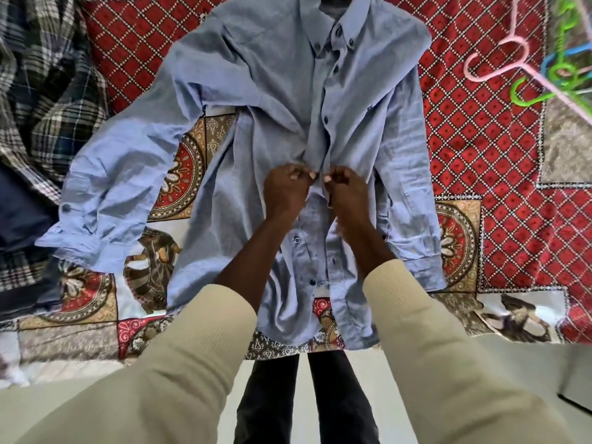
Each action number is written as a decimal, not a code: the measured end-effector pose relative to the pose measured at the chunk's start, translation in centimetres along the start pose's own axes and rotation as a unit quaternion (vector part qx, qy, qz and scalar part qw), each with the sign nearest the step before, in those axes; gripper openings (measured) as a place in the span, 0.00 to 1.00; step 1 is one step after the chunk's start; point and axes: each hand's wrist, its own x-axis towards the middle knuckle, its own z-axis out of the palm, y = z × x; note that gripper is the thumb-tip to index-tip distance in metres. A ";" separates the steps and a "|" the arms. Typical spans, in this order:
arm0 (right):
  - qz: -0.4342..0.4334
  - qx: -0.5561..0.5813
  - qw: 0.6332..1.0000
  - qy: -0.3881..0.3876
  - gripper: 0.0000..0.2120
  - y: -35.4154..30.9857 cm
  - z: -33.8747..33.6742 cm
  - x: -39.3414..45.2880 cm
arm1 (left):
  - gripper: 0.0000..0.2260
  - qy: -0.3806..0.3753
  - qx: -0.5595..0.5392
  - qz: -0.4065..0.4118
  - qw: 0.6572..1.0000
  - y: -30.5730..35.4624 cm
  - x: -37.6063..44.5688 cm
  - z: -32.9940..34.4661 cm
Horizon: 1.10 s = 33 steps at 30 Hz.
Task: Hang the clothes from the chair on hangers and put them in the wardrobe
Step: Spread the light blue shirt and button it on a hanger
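Left hand [286, 187], right hand [344, 186] pinch button placket of creased blue cotton shirt [272, 100].

A light blue shirt [272, 129] lies spread face up on a patterned red bedspread [499, 161], collar toward the top of the frame, sleeves angled out to both sides. At the centre of the frame the left hand [285, 190] and the right hand [347, 190] pinch the two edges of the shirt's button placket, fingers [299, 174] curled, the hands almost touching. Buttons above the hands are fastened; the front below them hangs open. Pink, green and blue hangers [525, 65] lie at upper right. Checked clothes [48, 91] are heaped at upper left
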 end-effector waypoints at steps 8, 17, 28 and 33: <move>0.068 0.095 0.990 -0.076 0.07 0.0 -0.6 0.7 | 0.05 -0.022 -0.120 -0.069 0.990 0.2 -1.4 -0.1; 0.062 0.103 0.991 -0.065 0.09 0.3 -0.3 0.5 | 0.06 0.033 -0.116 -0.074 0.990 0.3 -1.8 0.8; 0.084 0.132 0.986 -0.052 0.04 -0.2 -0.5 0.0 | 0.10 0.041 -0.131 -0.091 0.986 0.8 -1.5 1.0; 0.150 0.188 0.971 -0.020 0.08 -0.7 -0.3 0.3 | 0.09 -0.001 -0.168 -0.132 0.977 0.9 -1.2 0.2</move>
